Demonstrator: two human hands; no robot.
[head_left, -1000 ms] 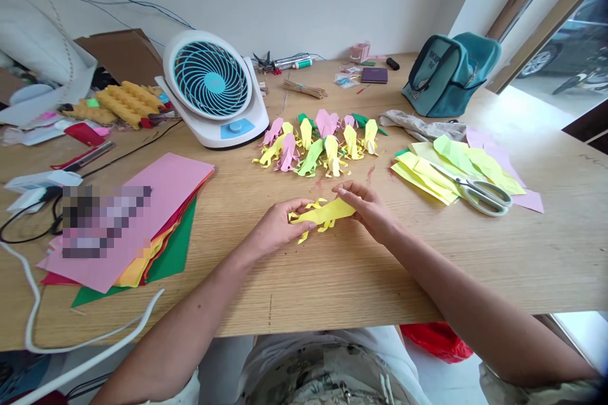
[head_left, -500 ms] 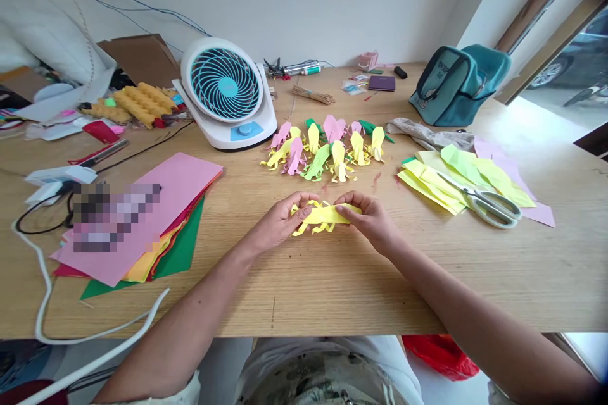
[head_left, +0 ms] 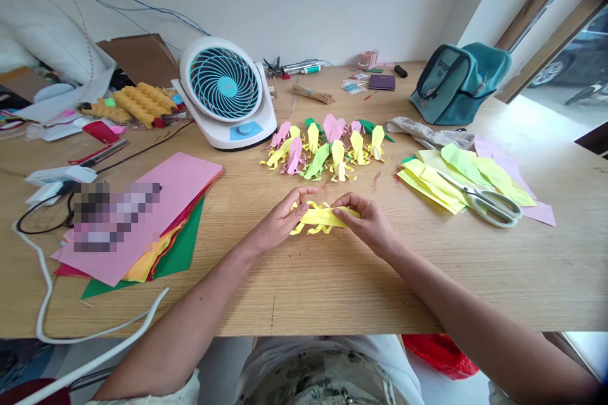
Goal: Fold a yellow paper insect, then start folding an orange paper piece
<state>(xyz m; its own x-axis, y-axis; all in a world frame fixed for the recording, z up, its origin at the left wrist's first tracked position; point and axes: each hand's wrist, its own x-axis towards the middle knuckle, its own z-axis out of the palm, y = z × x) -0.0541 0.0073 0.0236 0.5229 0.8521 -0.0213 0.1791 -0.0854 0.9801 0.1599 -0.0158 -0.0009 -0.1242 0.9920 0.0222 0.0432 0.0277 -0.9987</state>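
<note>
Yellow paper piece (head_left: 323,218) is over table (head_left: 332,291). Right hand (head_left: 368,220) pinches plain end between thumb and fingers; left hand (head_left: 279,221) has fingers half parted at fringed end, firm hold cannot be told. Strips look cut and curled. Other fringed pieces (head_left: 337,157) lie beyond, seemingly finished; yellow sheets (head_left: 430,190) partly under scissors (head_left: 476,195) appear unfringed.

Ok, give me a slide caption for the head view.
Right hand grips fringed yellow paper, left hand at its other end, with pink, green and yellow paper pieces beyond.
</note>
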